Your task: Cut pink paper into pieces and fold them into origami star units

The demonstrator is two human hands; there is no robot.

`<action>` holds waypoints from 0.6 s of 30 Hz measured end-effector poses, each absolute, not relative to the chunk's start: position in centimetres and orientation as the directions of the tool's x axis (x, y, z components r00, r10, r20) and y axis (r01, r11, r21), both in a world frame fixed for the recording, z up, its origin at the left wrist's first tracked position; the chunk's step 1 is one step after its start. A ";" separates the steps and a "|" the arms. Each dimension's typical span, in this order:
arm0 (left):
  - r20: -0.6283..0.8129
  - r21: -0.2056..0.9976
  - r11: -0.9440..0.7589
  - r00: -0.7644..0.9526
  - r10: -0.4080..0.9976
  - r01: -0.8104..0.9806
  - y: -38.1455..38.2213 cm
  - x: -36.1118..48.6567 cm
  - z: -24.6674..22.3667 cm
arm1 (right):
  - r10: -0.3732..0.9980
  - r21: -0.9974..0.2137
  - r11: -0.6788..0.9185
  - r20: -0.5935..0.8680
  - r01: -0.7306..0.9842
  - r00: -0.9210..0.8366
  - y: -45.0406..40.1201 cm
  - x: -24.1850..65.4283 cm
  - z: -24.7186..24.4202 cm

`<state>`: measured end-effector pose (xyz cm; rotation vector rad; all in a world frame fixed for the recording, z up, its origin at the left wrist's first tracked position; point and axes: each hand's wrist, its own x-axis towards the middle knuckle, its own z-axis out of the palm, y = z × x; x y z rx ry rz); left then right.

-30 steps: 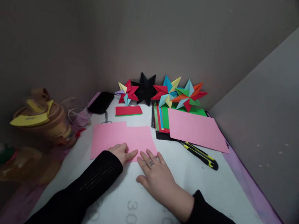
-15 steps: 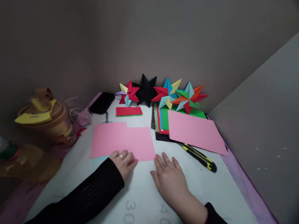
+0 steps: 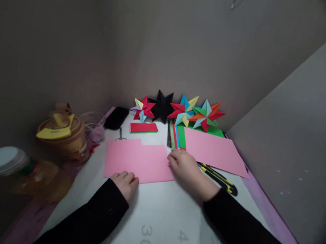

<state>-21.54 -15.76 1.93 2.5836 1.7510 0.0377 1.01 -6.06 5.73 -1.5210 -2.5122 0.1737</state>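
Note:
A pink sheet of paper (image 3: 134,162), apparently folded or doubled with a step in its far edge, lies flat in front of me. My left hand (image 3: 125,182) rests at its near edge, fingers bent together over the paper and a ring on one finger. At the right edge of the same paper, my right hand (image 3: 185,170) has its fingers curled and pressed together; their tips are partly hidden. Close to the right hand lies a black and yellow utility knife (image 3: 218,179). Scissors (image 3: 121,134) poke out from behind the paper's far edge.
Several folded paper stars (image 3: 183,110) lean on the wall. A second pink sheet (image 3: 215,150) covers a stack of coloured paper (image 3: 181,137). Red strips (image 3: 143,127) and a black phone-like object (image 3: 117,117) lie farther back. A brown cup (image 3: 72,134) and a white-lidded jar (image 3: 0,160) stand left.
My right hand has moved forward from the near right corner to the paper's right edge, its fingers curling. My left hand has slid slightly left along the near edge. The view has tilted up.

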 end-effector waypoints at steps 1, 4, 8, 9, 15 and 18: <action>0.036 0.055 -0.372 0.370 0.928 0.927 -15.8 -21.7 2.0 | 0.874 -0.222 0.485 0.140 0.846 -0.465 -4.1 0.2 6.0; 0.100 0.125 -0.433 0.423 0.901 0.893 -15.7 -22.0 1.5 | 0.844 -0.230 0.536 0.137 0.813 -0.518 1.6 -2.9 5.9; 0.116 0.169 -0.515 0.502 0.857 0.840 -15.5 -22.5 0.3 | 0.832 -0.221 0.551 0.074 0.804 -0.550 7.3 -6.9 4.4; 0.110 0.177 -0.519 0.507 0.855 0.836 -15.4 -22.6 0.0 | 0.833 -0.217 0.548 0.051 0.808 -0.551 8.3 -7.5 3.9; 0.048 0.181 -0.515 0.516 0.855 0.838 -14.8 -22.5 -1.4 | 0.806 -0.195 0.569 -0.062 0.799 -0.589 11.5 -7.9 2.6; 0.032 0.169 -0.495 0.497 0.867 0.852 -14.8 -22.3 -1.5 | 0.781 -0.189 0.601 -0.065 0.776 -0.621 11.5 -7.3 2.7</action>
